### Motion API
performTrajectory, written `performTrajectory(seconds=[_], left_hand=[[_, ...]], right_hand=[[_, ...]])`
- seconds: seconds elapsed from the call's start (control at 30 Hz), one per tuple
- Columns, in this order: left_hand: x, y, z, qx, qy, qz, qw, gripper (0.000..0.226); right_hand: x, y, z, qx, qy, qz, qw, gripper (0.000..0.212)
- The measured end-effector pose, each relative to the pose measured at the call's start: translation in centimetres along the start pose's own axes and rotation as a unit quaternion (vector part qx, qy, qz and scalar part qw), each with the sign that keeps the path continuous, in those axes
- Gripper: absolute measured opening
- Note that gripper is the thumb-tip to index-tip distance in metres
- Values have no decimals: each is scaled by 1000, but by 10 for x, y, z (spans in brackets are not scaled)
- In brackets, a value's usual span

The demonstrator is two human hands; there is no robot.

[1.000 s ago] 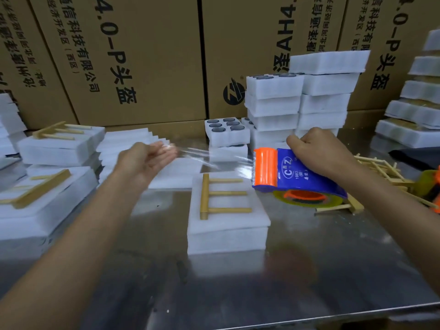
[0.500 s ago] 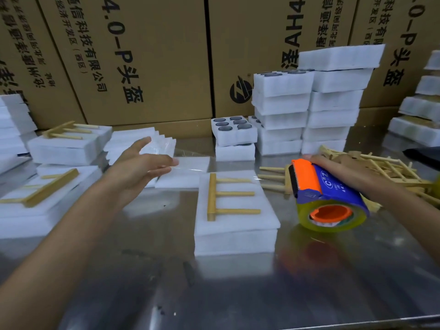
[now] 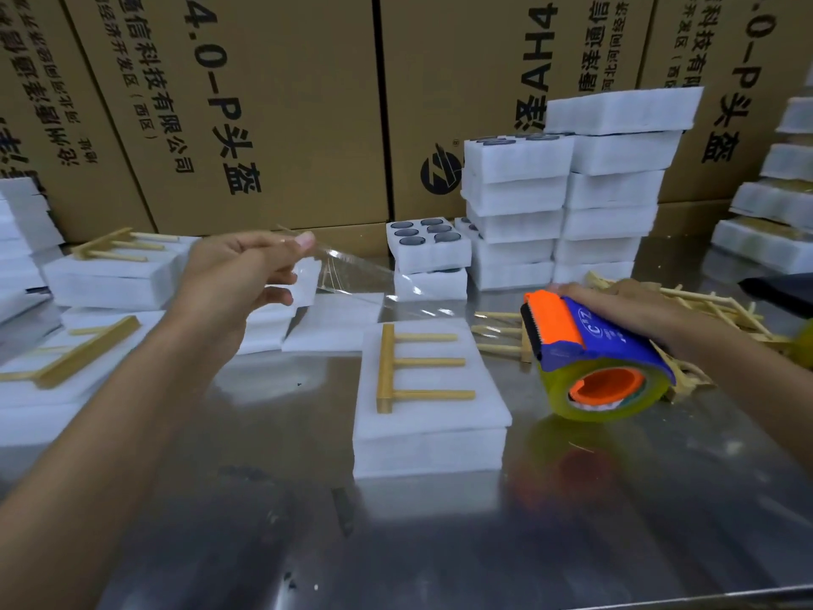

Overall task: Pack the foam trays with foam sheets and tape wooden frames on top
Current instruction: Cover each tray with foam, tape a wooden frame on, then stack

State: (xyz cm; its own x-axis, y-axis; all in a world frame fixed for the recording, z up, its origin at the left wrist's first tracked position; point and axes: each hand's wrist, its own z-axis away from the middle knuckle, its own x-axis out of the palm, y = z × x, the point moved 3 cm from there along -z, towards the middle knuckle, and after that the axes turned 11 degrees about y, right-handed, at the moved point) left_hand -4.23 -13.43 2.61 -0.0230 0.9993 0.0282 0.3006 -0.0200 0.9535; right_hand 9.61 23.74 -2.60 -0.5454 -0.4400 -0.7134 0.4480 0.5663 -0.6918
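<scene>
1. Since the earlier head frames, the tape dispenser (image 3: 589, 363) has come down from above the tray to the metal table (image 3: 440, 543), and the left hand (image 3: 237, 279) has risen with the tape end.
2. Head view, grip state: the left hand pinches the free end of the clear tape strip (image 3: 365, 279) between thumb and fingertips. The right hand (image 3: 624, 310) lies over the top of the dispenser; its fingers wrap the far side, so it appears to hold it.
3. Head view, task item: the foam tray (image 3: 426, 424) lies at table centre, between the 2 hands. A foam sheet covers it, and 1 wooden frame (image 3: 418, 367) lies loose on top. The strip spans the air behind the tray and touches neither.
4. Done, as judged: packed trays with frames (image 3: 110, 275) lie stacked at left; whether these are taped cannot be told.
5. Left, as judged: taping this frame, then the open tray (image 3: 426, 244), the stacked trays (image 3: 572, 191) and the loose frames (image 3: 704, 310) at right.
</scene>
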Motion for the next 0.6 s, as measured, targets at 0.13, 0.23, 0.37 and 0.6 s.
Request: performTrajectory(seconds=[0.13, 0.23, 0.37, 0.6], left_hand=[[-10, -19, -13, -16, 86, -41, 995, 19], [-13, -63, -11, -19, 83, -157, 984, 25], [-9, -112, -5, -3, 65, -351, 934, 21], [19, -146, 39, 150, -10, -475, 867, 16]], right_hand=[[-12, -43, -24, -68, 19, 33, 997, 75], [-11, -67, -36, -97, -8, 120, 988, 88], [13, -68, -47, -123, -50, 212, 968, 76], [43, -40, -47, -107, -83, 244, 960, 73]])
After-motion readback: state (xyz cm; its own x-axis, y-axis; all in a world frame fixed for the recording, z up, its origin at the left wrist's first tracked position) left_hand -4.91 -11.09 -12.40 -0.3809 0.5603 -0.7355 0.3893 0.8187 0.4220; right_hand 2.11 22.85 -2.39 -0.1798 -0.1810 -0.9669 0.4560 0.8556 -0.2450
